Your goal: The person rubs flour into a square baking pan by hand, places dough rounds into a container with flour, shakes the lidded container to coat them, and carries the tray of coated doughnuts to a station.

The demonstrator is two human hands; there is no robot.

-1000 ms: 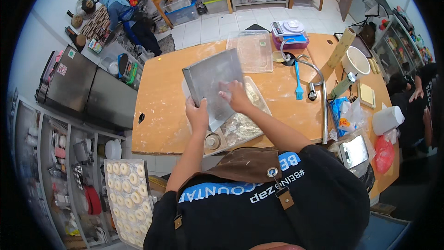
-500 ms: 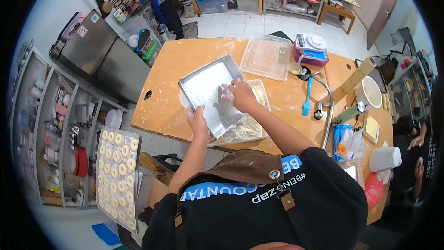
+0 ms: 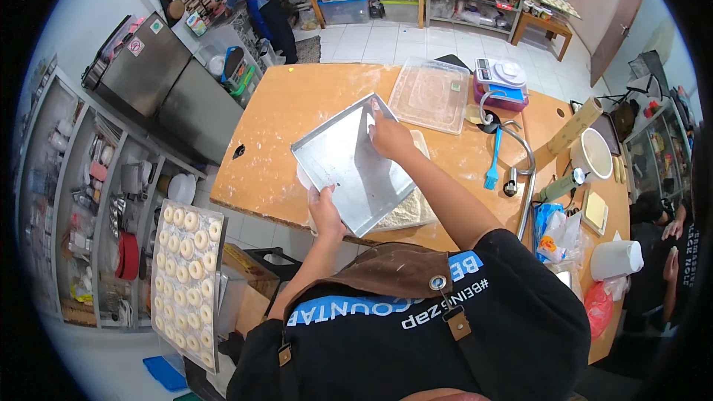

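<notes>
Two hands hold the metal baking tray (image 3: 355,165) tilted over the desk's (image 3: 275,134) near edge: my left hand (image 3: 327,213) grips its near rim, my right hand (image 3: 390,136) clasps its far rim, above floured dough (image 3: 407,212).

The metal tray (image 3: 356,163) swung leftward over the wooden table (image 3: 275,141); the right hand (image 3: 390,137) moved onto its far edge, the left hand (image 3: 327,212) gripped its near edge.

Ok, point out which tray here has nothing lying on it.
The bare metal tray held over the table by the left hand and right hand; the tray at left carries rows of dough rings.
</notes>
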